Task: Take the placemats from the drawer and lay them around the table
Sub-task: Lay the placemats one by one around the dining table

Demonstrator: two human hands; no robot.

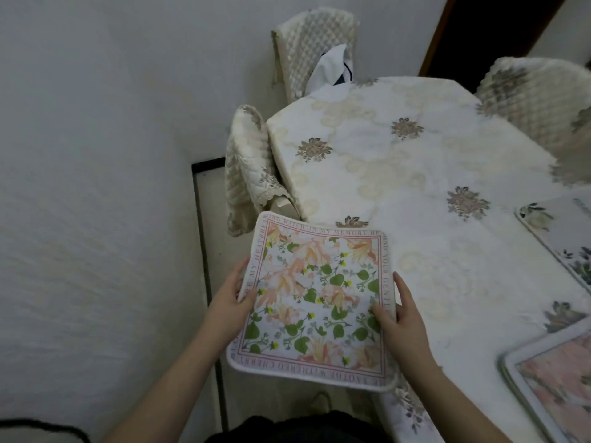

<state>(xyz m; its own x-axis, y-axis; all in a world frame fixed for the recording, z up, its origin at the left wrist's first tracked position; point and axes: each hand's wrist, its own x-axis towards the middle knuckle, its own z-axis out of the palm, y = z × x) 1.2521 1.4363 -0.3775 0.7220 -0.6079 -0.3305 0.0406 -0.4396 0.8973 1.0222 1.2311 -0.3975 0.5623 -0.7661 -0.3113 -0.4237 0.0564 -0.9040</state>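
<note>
We see a white textured wall (96,155), a table (399,174) under a cream floral cloth, three quilt-covered chairs (316,43) drawn up around it, and a dark doorway (486,30) at the far right.

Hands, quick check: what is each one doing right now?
Left hand: grips the left edge of the floral placemat.
Right hand: grips the same placemat's right edge, thumb on top.

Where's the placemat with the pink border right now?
In the head view, lower centre: the pink-bordered placemat is held by the left hand and right hand at the near-left edge of the table.
</note>
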